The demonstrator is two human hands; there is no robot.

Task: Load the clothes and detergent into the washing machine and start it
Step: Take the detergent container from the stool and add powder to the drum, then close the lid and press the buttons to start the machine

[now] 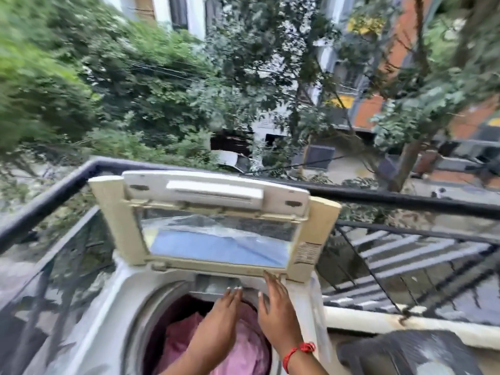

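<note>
**Both hands at the back of the open washer**

Pink clothes (238, 345) lie in the drum of the top-loading washing machine (113, 315), directly beneath the forearms. The left hand (224, 309) reaches over the drum with straight fingers held together, fingertips at the small tray (216, 284) set in the rear rim; it holds nothing. The right hand (273, 307), a red thread (297, 351) tied round its wrist, is spread flat with fingers extended, its fingertips touching the lower edge of the raised lid (213, 220). The lid stands folded and upright. A dark bag (411, 353) sits to the right. Behind runs a black railing (405, 198), then trees (162, 90) and buildings (384, 77).
</note>
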